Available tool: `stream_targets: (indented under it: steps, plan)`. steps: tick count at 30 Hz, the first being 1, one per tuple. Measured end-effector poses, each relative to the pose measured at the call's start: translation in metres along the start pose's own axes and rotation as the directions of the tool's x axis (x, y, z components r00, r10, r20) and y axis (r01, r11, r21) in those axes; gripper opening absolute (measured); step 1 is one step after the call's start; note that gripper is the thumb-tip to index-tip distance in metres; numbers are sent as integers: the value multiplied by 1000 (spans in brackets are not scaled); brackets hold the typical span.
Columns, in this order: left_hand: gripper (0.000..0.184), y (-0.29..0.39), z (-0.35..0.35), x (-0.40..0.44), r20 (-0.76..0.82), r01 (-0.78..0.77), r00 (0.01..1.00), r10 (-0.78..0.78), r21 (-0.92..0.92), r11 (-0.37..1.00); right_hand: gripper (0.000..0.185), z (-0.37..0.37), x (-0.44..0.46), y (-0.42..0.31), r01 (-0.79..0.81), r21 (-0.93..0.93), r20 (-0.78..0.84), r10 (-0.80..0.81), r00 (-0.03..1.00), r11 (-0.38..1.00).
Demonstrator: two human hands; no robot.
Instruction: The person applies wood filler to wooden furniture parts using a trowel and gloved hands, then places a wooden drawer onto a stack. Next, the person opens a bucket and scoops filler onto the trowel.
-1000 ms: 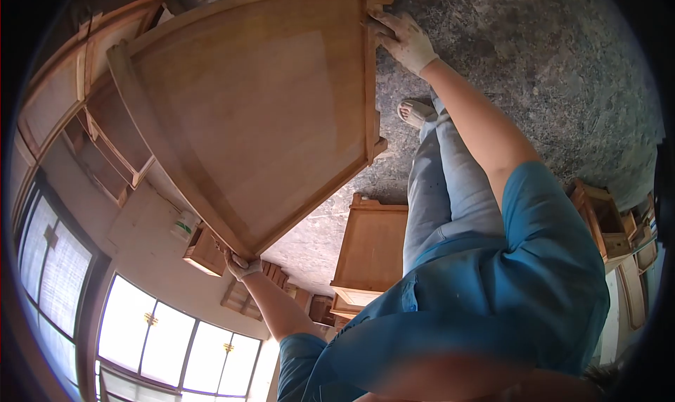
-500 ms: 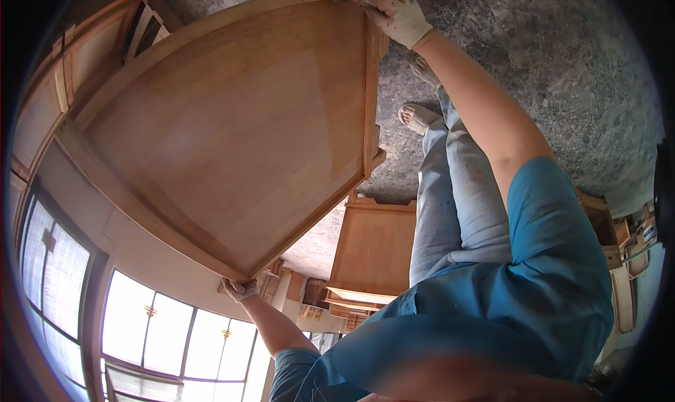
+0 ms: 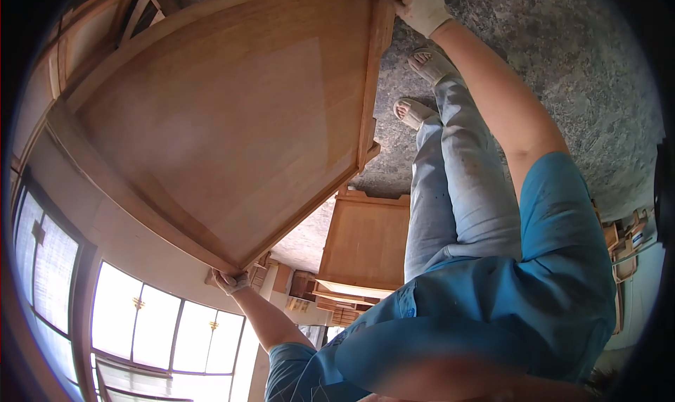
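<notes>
A large framed wooden panel (image 3: 232,120), apparently part of a piece of furniture, slants across the left half of the head view. Its face is smooth brown wood with a paler, shinier patch. My right hand (image 3: 415,7), in a stained whitish glove, grips the panel's frame at its upper right corner; the fingertips are partly hidden at the picture's top edge. At the lower corner my left hand (image 3: 230,282), also gloved, holds the frame's edge with bent fingers, some of them out of sight.
Behind the panel stands a smaller wooden cabinet (image 3: 365,237), close to my legs (image 3: 457,170). More wooden furniture (image 3: 91,43) is at the upper left. Bright windows (image 3: 165,321) line the wall at the lower left. The floor (image 3: 562,71) is rough and grey.
The panel and my left hand have shifted slightly left in the picture. My right hand appears a little farther right and up. One foot has moved and shows more fully.
</notes>
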State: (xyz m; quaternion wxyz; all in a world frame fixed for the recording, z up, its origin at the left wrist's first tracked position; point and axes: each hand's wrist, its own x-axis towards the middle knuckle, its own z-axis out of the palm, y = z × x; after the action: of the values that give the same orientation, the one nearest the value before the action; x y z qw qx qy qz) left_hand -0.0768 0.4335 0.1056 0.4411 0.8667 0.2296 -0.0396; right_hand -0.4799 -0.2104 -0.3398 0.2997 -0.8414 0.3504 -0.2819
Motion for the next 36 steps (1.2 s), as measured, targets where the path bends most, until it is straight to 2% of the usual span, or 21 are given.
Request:
stream_targets:
  steps: [2,4,5,7,8,9,10,12,13,14,15,17,18,20,23,24,27,28,32,35,36]
  plan:
    - [36,-28,-53,54,115,-212,971,210,4,977,38,-18,-12,-7,-46,175,25,42,999,984]
    - [35,20,45,-48,-124,59,991,-59,-5,998,38,-33,-34,-16,-161,456,86,136,987,875]
    - [33,12,29,-32,-49,-9,999,10,6,1000,38,-41,-52,-22,-283,611,155,239,958,739]
    - [29,14,35,-38,-43,-13,999,13,-7,1000,44,-47,-92,-27,-537,803,374,485,791,257]
    - [27,23,61,-60,-116,7,993,-12,-42,999,45,-53,-112,-31,-585,773,410,510,756,244]
    - [35,7,32,-30,23,-101,995,101,-11,995,47,-61,-131,-35,-631,740,445,534,719,234]
    - [38,9,15,-2,104,-144,984,145,-16,989,47,-67,-151,-40,-644,727,469,515,718,237]
    - [46,28,75,-66,51,-64,996,68,-91,994,45,-80,-180,-50,-656,752,520,555,650,64]
    - [42,10,43,-25,220,-248,939,266,-107,963,45,-89,-187,-55,-668,740,535,534,654,76]
    - [42,9,53,-44,195,-234,947,253,-118,965,44,-98,-193,-59,-664,738,521,525,672,118]
    - [35,29,84,-80,133,-87,985,110,-166,982,43,-106,-198,-64,-657,736,506,514,692,160]
    - [32,44,102,-98,73,71,996,-55,-233,970,42,-114,-204,-77,-636,734,475,491,730,236]
    - [38,20,65,-24,325,-99,932,159,-193,976,41,-119,-202,-87,-668,711,481,541,690,219]
    - [43,30,81,-50,193,174,974,-122,-283,943,39,-132,-192,-113,-709,675,503,577,643,202]
    - [28,34,96,-67,104,236,972,-213,-367,900,41,-137,-186,-154,-684,676,468,558,685,274]
    - [23,25,93,-54,141,126,987,-80,-359,925,41,-132,-190,-160,-655,709,459,534,710,262]
    - [18,15,99,-54,175,108,984,-27,-473,874,39,-129,-188,-174,-586,775,441,461,770,236]
    - [17,12,102,-61,187,115,982,-23,-498,860,38,-132,-185,-182,-574,785,442,439,782,233]
    - [11,-2,106,-105,206,184,976,-70,-612,769,25,-149,-132,-223,-698,688,449,641,623,196]
    - [7,-9,107,-140,215,240,969,-123,-688,685,20,-155,-73,-219,-649,705,394,603,694,286]
    - [5,-12,108,-151,221,260,965,-145,-707,658,20,-166,-47,-234,-585,743,294,626,722,325]
